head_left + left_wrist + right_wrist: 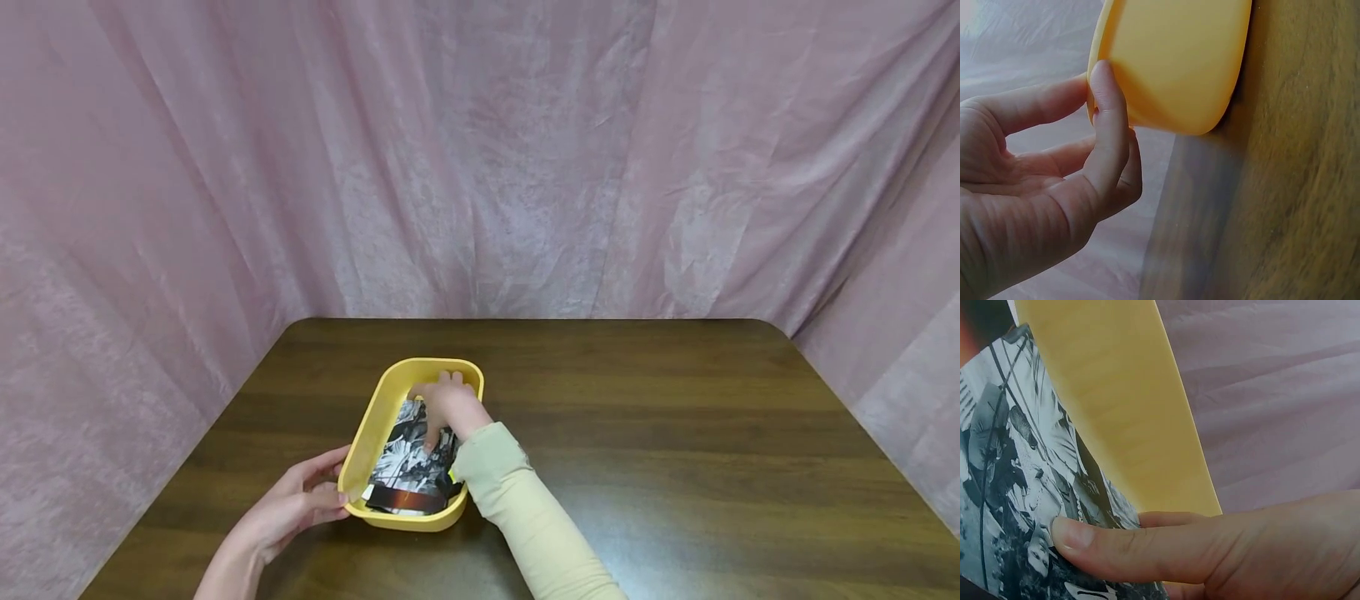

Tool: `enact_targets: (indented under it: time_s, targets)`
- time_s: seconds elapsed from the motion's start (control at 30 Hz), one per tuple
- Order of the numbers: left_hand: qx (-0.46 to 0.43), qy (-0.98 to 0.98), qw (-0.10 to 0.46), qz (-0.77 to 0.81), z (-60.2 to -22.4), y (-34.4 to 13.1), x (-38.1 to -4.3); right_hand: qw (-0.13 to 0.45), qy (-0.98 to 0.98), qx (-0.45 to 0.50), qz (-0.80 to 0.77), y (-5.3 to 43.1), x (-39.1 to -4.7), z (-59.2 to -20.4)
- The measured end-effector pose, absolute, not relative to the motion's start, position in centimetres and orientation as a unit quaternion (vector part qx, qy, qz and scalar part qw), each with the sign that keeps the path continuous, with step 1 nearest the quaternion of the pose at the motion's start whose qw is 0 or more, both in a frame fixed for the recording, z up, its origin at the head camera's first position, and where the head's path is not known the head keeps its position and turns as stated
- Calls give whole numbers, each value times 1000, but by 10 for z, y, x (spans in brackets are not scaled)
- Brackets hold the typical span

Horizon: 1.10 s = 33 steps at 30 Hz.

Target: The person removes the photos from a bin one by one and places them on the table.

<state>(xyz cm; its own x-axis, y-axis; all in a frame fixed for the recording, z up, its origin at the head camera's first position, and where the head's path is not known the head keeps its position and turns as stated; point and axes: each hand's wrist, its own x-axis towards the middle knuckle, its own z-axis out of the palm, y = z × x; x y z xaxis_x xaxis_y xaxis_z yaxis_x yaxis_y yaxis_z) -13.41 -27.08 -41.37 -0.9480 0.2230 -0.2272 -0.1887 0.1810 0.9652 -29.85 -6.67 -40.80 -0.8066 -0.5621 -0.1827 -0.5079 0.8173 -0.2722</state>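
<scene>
A yellow plastic tub (372, 419) with rounded corners sits on the table, holding black-and-white printed pictures (401, 458). At its near left corner my left hand (296, 504) pinches the rim; the left wrist view shows this hand (1054, 156) with a finger against the tub's outer wall (1179, 62). My right hand (452, 408) reaches inside, toward the far end. In the right wrist view, its thumb (1075, 537) lies on a black-and-white picture (1016, 469), with fingers partly hidden behind the edge; it grips the picture there.
A dark strip with an orange-red glow (405, 499) lies at the tub's near end. A small bright yellow piece (452, 475) shows by the right wall. The brown wooden table (675, 433) extends far to the right, and pink curtains (525, 167) hang behind it.
</scene>
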Motion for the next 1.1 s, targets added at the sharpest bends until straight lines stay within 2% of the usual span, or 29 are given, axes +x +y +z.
enact_targets:
  time_s: [0.3,0.43,0.63,0.93,1.1]
  targets:
    - [14,750,159,642,-414,-271,-134,128,938,-310,-89,-69,-300,-405]
    - [16,749,160,643,-414,-270,-134,142,933,-321,-81,-69,-300,-400]
    - [13,749,161,643,-414,-270,-134,192,924,-316,-94,-70,-302,-381]
    - [23,743,165,648,-414,-271,-134,273,855,-336,-285,-34,-331,-343]
    - [27,741,168,650,-414,-271,-134,253,816,-341,-392,7,-365,-324]
